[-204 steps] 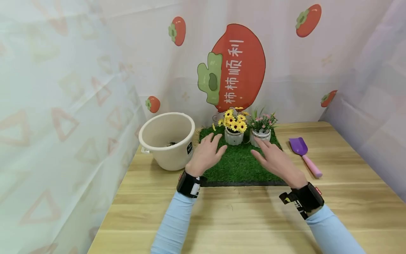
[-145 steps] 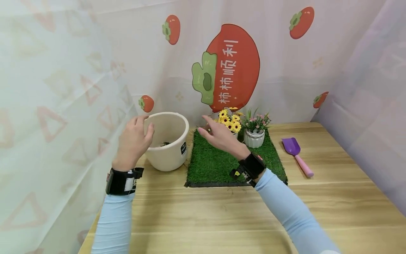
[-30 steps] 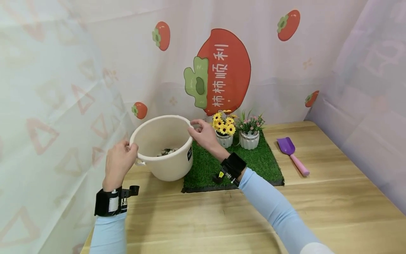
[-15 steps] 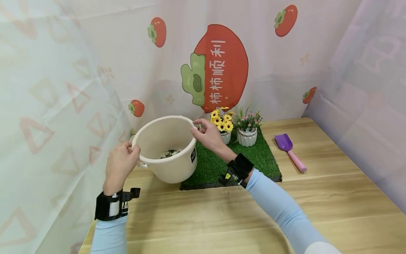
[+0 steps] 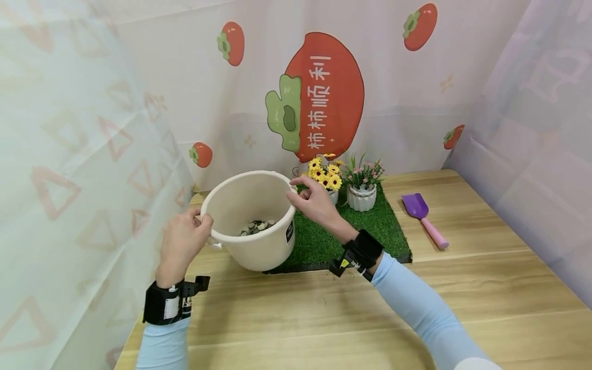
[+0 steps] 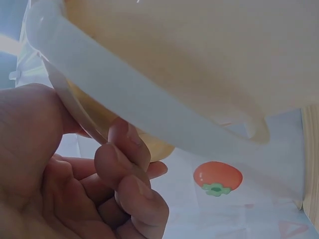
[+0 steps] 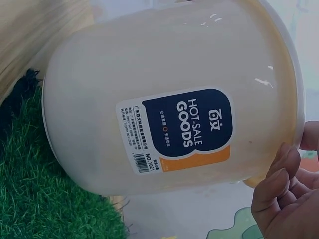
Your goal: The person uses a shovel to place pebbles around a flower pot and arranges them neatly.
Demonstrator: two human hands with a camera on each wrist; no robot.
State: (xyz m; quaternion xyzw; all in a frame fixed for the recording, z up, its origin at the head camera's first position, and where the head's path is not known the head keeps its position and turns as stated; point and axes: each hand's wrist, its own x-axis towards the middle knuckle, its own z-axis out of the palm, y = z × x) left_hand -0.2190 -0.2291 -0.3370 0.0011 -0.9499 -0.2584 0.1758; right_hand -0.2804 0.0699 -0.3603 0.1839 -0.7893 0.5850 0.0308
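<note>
A cream plastic bucket [image 5: 259,254] tilts slightly between my two hands, overlapping the left part of the green turf mat [image 5: 351,236]. Small light and dark pebbles [image 5: 259,226] lie at its bottom. My left hand [image 5: 182,244] grips the left rim, fingers curled beneath it in the left wrist view. On the opposite side, my right hand [image 5: 319,205] pinches the rim between thumb and fingers. The right wrist view shows a dark blue and orange label [image 7: 187,129] on the bucket wall. A white handle [image 6: 149,104] runs beside the rim in the left wrist view.
Behind my right hand stands a pot of yellow flowers [image 5: 325,177], with a pot of pink flowers [image 5: 362,195] beside it. A purple shovel with a pink handle [image 5: 425,221] lies right of the mat. Printed curtains rise along the table's [image 5: 324,329] back and sides.
Both hands left the mat area and took hold of the bucket's rim. Over the last second the bucket has shifted right, over the mat's edge, and more of the pebbles shows.
</note>
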